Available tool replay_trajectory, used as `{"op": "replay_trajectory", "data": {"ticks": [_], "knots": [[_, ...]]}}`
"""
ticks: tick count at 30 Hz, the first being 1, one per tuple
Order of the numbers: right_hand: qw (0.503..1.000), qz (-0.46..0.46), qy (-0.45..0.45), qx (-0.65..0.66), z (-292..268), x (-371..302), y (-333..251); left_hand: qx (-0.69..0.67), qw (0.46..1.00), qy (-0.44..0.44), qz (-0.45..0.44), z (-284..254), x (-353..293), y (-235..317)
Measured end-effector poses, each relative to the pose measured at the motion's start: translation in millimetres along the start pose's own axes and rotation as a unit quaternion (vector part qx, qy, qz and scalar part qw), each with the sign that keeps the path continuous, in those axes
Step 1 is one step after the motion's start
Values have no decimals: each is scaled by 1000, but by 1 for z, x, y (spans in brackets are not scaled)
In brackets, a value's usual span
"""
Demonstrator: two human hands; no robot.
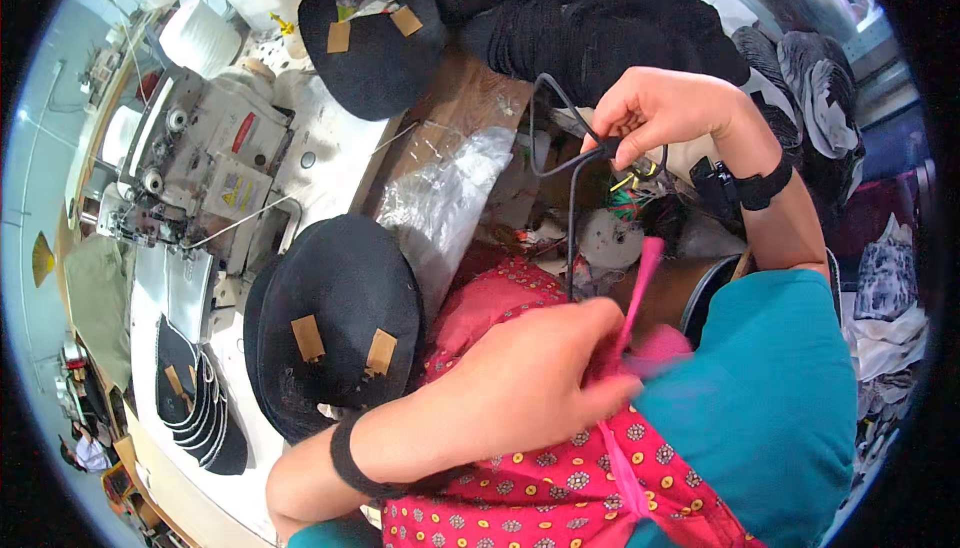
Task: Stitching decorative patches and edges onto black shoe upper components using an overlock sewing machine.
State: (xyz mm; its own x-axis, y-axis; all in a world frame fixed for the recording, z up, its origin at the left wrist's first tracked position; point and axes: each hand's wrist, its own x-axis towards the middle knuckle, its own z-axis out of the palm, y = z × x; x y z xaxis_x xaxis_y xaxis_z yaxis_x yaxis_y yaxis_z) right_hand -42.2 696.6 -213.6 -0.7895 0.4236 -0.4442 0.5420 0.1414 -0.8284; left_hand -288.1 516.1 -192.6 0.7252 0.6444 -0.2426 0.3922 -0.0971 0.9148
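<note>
My right hand (pixel 670 113) is raised at the upper right, its thumb and fingers pinched on a thin black cable (pixel 573 198). The cable loops by the fingertips and hangs down past the apron. Low in the middle, my left hand (pixel 555 373) is closed around a pink apron string (pixel 642 293), its fingers partly blurred. One end of the string sticks up above the hand. I wear a red patterned apron (pixel 500 498) over a teal top. Left of my left hand lies a stack of black fabric pieces (pixel 340 298), the top one bearing two tan patches.
An overlock sewing machine (pixel 215 163) stands on the white table at left, with white thread cones (pixel 200 33) behind. Another patched black piece (pixel 370 58) lies by a large black fabric pile (pixel 600 23). Clear plastic (pixel 445 193) covers the table edge. Smaller black pieces (pixel 200 408) lie lower left.
</note>
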Motion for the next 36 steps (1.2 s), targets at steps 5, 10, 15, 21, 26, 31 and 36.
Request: {"op": "replay_trajectory", "data": {"ticks": [5,10,15,21,26,31,36], "knots": [[997,25,62,-41,-11,-22,-13,-283,948,120,-80,-6,15,-32],[985,-53,154,-57,-28,-53,-24,-442,879,176,-17,-9,19,-53],[939,-181,183,-230,-31,-65,-32,-585,798,148,-13,-3,22,-54],[940,-201,151,-231,-26,-58,-47,-300,954,27,10,21,30,-78],[947,-191,163,-202,-11,-59,-49,-325,928,-15,180,6,27,-21],[940,-182,157,-243,-10,-52,-55,-360,927,-11,102,12,22,-13],[836,-216,269,-428,9,-44,-53,-262,936,-128,199,21,34,-19]]}}
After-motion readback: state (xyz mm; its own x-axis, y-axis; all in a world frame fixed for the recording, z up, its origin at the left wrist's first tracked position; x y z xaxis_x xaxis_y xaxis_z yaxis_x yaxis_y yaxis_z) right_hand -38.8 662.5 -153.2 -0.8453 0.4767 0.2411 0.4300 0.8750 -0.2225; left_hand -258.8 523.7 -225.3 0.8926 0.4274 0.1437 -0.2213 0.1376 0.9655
